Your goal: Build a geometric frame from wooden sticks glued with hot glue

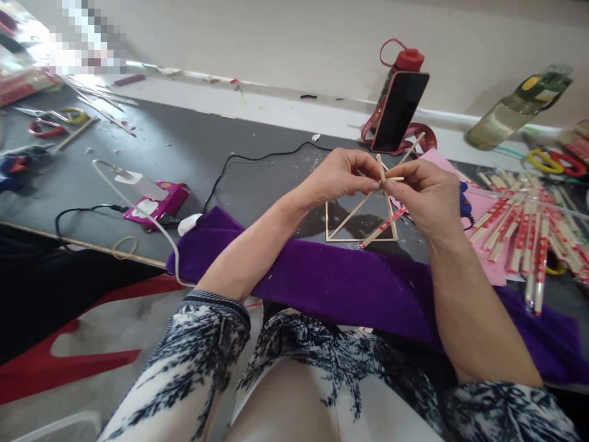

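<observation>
My left hand (343, 175) is closed in a pinch on thin wooden sticks (380, 167), at a spot where several of them cross. Right beside it, my right hand (430, 193) pinches the same sticks from the other side; the fingertips almost meet. Under the hands, a frame of thin wooden sticks (361, 240) shows straight sides and a slanting stick across it. Whether the pinched sticks are joined to this frame I cannot tell. A red-and-white paper-wrapped pair of chopsticks (385, 228) lies across the frame. Part of a blue tool (465, 199) shows behind my right hand.
Wrapped chopsticks (534, 227) are heaped on pink paper (435, 161) at right. A phone (399, 113) leans on a red-capped bottle (409, 59). A magenta power strip (161, 205) with cables stands left. Purple cloth (340, 282) covers the front edge. Scissors (46, 126) lie far left.
</observation>
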Demonstrator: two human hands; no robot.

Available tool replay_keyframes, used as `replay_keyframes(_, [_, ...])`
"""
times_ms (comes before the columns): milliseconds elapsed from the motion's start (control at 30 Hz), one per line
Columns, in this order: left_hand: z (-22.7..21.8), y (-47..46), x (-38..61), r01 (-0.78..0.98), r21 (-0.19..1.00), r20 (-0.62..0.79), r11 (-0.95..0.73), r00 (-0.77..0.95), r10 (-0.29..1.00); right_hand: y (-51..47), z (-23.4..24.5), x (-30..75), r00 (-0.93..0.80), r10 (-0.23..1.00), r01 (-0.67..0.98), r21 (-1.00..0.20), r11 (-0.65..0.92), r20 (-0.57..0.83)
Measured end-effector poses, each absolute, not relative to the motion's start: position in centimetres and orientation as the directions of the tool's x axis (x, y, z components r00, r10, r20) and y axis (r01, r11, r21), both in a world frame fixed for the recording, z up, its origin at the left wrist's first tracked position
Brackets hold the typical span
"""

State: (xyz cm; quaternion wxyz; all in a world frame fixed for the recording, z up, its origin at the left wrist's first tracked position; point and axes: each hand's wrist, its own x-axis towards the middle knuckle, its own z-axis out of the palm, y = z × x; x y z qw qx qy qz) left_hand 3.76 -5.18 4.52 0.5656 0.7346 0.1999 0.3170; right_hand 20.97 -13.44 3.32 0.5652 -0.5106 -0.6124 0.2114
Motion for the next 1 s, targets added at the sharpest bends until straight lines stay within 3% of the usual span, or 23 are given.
replay_keyframes(367, [4.42,-5.2,3.81,-0.072,0.952,0.258,-0.298,0.711,0.654,-13.26,3.02,21.11,0.105,0.907,0.292,-0.884,0.365,0.409])
replay_keyframes(1000, [4.35,-5.09,3.81,-0.062,0.95,0.256,-0.306,0.715,0.65,-13.16,3.01,21.41,0.134,0.911,0.372,-0.872,0.318,0.389])
